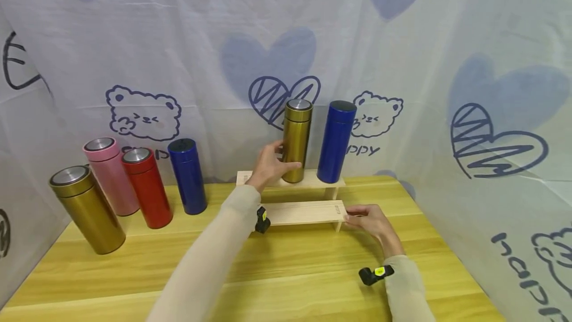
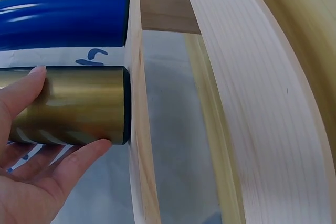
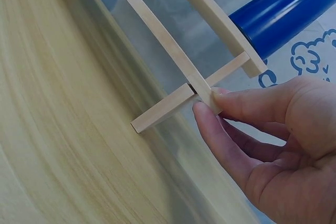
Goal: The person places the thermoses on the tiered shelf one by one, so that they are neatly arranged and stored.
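Note:
My left hand [image 1: 268, 165] holds the lower part of a gold thermos flask [image 1: 297, 138], fingers on one side and thumb on the other. The flask stands upright on the upper step [image 1: 310, 179] of a pale wooden two-step rack. Beside it on that step is a blue thermos flask [image 1: 337, 142], untouched. At the rack's right side, my right hand [image 1: 373, 222] pinches the end of the lower step [image 1: 304, 213] between thumb and fingers. The right wrist view shows this grip on the board [image 3: 163, 38] closely, just above the rack's leg [image 3: 165, 108].
To the left on the wooden table [image 1: 277, 287] stand another gold flask [image 1: 91, 215], a pink one [image 1: 115, 183], a red one [image 1: 149, 193] and a second blue one [image 1: 188, 183]. A printed white cloth [image 1: 201, 63] hangs behind and at the sides.

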`<state>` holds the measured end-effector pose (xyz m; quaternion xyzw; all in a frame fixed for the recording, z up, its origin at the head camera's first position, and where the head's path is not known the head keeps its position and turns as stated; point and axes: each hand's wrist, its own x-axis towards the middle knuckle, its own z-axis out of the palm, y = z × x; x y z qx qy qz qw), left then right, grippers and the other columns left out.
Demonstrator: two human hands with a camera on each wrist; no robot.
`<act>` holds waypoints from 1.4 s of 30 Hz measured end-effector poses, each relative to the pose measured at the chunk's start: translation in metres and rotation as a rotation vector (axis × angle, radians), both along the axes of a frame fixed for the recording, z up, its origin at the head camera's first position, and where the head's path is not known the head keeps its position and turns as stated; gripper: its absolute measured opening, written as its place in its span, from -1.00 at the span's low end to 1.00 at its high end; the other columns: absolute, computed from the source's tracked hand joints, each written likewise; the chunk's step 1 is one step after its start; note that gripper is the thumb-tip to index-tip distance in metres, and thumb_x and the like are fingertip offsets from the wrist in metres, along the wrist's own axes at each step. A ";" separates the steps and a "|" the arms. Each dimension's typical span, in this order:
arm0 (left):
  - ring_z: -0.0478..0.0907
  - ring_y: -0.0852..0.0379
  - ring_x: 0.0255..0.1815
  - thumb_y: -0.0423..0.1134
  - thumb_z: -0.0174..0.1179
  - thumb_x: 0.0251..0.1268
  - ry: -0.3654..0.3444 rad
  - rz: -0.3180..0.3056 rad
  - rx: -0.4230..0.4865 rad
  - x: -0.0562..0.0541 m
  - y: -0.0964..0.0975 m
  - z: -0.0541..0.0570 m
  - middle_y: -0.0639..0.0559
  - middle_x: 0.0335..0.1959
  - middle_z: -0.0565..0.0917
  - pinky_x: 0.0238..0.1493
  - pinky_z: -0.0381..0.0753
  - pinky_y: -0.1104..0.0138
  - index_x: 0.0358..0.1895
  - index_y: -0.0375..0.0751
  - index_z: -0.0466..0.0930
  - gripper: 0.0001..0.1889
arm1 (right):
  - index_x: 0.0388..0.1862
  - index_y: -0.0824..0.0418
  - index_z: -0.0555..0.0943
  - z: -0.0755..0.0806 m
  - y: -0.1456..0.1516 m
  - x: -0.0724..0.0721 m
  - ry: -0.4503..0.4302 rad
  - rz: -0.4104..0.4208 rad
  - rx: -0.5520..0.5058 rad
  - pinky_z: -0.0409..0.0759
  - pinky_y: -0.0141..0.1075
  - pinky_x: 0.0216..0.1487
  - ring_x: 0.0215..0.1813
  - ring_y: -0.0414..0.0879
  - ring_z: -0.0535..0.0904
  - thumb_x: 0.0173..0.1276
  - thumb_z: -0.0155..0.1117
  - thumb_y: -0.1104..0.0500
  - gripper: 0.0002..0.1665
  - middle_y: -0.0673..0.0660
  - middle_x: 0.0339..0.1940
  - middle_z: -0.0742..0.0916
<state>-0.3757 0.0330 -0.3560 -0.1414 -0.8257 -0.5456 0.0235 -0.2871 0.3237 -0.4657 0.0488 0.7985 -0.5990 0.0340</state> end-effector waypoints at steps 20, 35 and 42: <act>0.66 -0.18 0.18 -0.22 0.57 0.11 0.031 -0.001 0.018 -0.003 0.019 -0.003 -0.27 0.31 0.60 0.24 0.70 0.04 0.50 -0.28 0.36 -0.14 | 0.24 0.64 0.52 0.001 0.001 0.001 -0.003 -0.010 -0.005 0.81 -0.23 -0.03 -0.24 -0.17 0.77 0.37 0.33 0.46 -0.51 0.51 0.07 0.72; 0.59 -0.17 0.29 -0.13 0.55 0.15 0.046 0.025 -0.068 -0.003 0.024 -0.003 -0.23 0.36 0.57 0.32 0.65 0.03 0.54 -0.21 0.30 -0.10 | 0.24 0.61 0.55 0.003 0.000 -0.001 -0.026 -0.023 0.011 0.80 -0.32 -0.08 -0.25 -0.19 0.77 0.38 0.34 0.44 -0.52 0.48 0.06 0.73; 0.57 -0.17 0.34 -0.12 0.54 0.18 0.066 0.039 -0.066 0.001 0.023 -0.006 -0.24 0.41 0.54 0.34 0.64 0.04 0.57 -0.17 0.26 -0.09 | 0.24 0.62 0.54 0.002 -0.002 0.000 -0.021 -0.013 0.010 0.80 -0.32 -0.08 -0.25 -0.20 0.76 0.38 0.34 0.44 -0.52 0.49 0.06 0.73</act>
